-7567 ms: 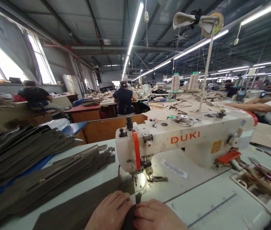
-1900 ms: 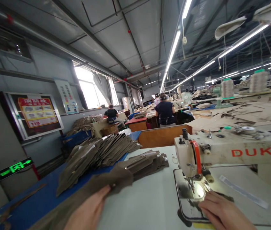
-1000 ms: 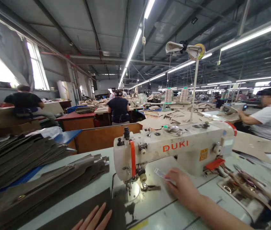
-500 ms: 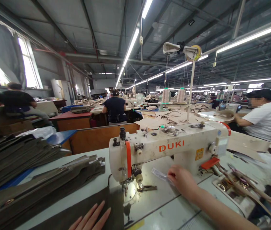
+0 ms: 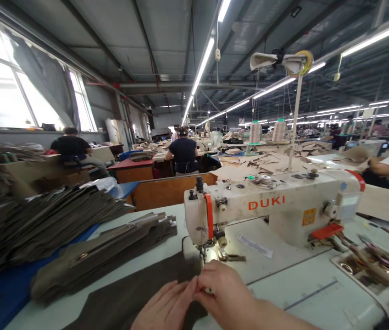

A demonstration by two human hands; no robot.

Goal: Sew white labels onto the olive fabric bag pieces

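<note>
A dark olive fabric panel (image 5: 139, 288) lies on the table in front of the white sewing machine (image 5: 266, 204). My left hand (image 5: 169, 305) rests on the panel's right part, fingers together near the edge. My right hand (image 5: 224, 291) is pinched at the left fingertips, just below the needle area; what lies between its fingers is too small to make out. A clear strip (image 5: 254, 245) lies on the machine bed, under the arm and apart from both hands.
Folded olive pieces (image 5: 112, 252) and a larger fabric stack (image 5: 43, 229) lie to the left. On the right is a tray (image 5: 363, 284) with scissors and metal rings. Two thread cones (image 5: 255, 133) stand behind the machine. A co-worker (image 5: 182, 153) sits ahead.
My right hand has left the clear strip and moved left to meet my left hand at the fabric. The left hand's fingers have come together. The view has turned left.
</note>
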